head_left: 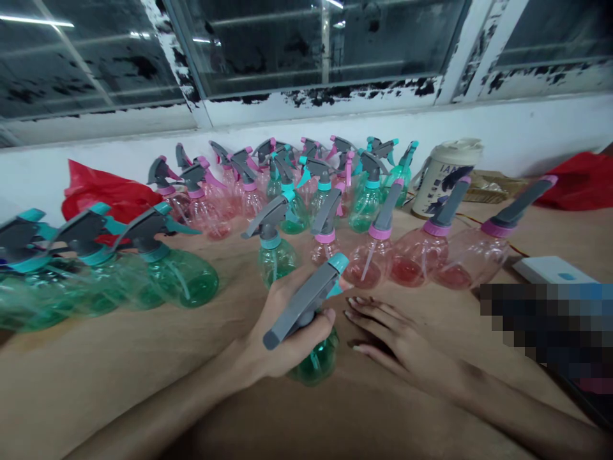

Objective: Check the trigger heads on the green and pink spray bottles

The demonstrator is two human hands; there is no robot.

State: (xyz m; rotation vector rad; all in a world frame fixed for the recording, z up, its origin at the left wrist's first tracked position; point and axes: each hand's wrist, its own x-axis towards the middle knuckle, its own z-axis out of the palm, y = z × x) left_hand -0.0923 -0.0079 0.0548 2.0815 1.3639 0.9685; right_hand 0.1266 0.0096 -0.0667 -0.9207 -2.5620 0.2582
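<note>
My left hand [287, 326] is wrapped round the neck of a green spray bottle [316, 361], whose grey and teal trigger head sticks up above my fingers. The bottle is close to the table in front of me; whether its base touches cannot be made out. My right hand [393, 332] lies flat on the table just to the right, fingers stretched out, holding nothing. Just beyond my left hand stands another green spray bottle [278, 259]. Pink spray bottles [371, 259] run to the right of it, and several green ones [184, 278] stand at the left.
A crowd of pink and green spray bottles [251, 198] stands along the wall. Red plastic bags [103, 195] lie at both sides. A pale printed cup [443, 179], a cardboard box [493, 185] and a white box [555, 269] are at the right.
</note>
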